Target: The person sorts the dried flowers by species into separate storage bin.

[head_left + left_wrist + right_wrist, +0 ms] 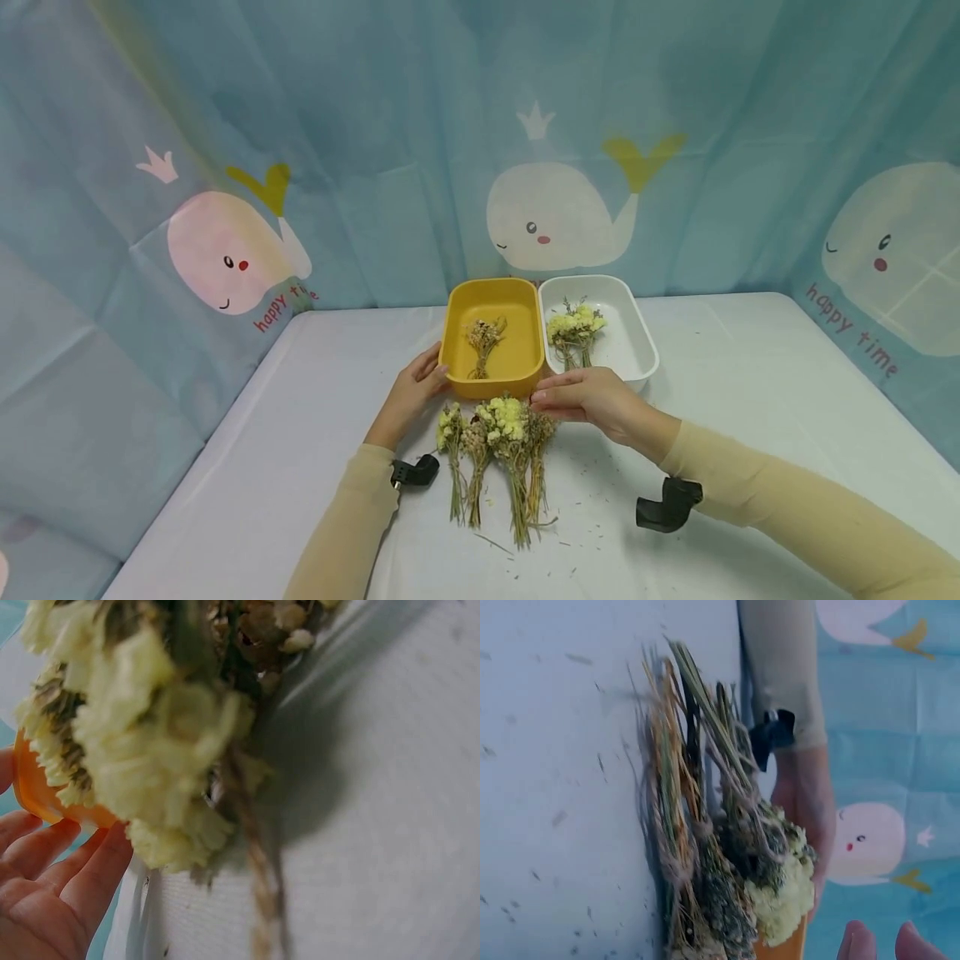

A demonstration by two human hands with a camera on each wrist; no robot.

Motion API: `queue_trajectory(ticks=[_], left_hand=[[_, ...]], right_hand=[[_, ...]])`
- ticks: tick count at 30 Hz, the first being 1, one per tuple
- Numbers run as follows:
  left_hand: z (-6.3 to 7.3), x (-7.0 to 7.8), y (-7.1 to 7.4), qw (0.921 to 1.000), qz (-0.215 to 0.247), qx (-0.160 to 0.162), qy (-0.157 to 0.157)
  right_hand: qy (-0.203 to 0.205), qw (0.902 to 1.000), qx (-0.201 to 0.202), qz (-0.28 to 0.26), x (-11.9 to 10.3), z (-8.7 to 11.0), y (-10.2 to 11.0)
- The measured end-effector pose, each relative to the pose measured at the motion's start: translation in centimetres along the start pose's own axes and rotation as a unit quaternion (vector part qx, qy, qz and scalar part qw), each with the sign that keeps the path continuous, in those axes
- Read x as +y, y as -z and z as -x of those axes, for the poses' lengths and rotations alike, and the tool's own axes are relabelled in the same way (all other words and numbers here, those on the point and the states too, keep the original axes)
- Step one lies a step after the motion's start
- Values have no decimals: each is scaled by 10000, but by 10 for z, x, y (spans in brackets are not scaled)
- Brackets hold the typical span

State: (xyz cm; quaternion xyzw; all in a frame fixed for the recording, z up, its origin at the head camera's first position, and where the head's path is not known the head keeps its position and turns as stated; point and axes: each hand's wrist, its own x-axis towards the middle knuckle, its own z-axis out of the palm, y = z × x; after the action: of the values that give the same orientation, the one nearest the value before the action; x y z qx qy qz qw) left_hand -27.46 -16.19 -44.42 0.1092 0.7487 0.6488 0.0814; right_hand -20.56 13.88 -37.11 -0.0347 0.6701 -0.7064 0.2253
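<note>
Bunches of dried flowers (510,433) lie near the extended fingertips of right hand (596,400), nothing visibly held; left hand (408,393), fingers nearly straight, touches yellow tray (517,337). Possible failure: right fingers brushing the bunches could cause shedding; left fingers pushing could slide the tray.

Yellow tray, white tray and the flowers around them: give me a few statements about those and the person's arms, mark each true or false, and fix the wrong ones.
1. The left hand touches the yellow tray. True.
2. In the head view, the white tray stands left of the yellow tray. False: it stands on the right.
3. A small dried bunch lies in the yellow tray. True.
4. The white tray is empty. False: pale yellow flowers lie in it.
5. More bunches lie on the table in front of the yellow tray. True.
6. Both sleeves are black. False: they are beige.
</note>
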Motion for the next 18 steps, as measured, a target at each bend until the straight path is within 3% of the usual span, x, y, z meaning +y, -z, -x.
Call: queue_trajectory(ticks=[18], left_hand=[[1,2,-1,10000,-15,43,46]], right_hand=[[-238,9988,-418,33,31,19,-10]])
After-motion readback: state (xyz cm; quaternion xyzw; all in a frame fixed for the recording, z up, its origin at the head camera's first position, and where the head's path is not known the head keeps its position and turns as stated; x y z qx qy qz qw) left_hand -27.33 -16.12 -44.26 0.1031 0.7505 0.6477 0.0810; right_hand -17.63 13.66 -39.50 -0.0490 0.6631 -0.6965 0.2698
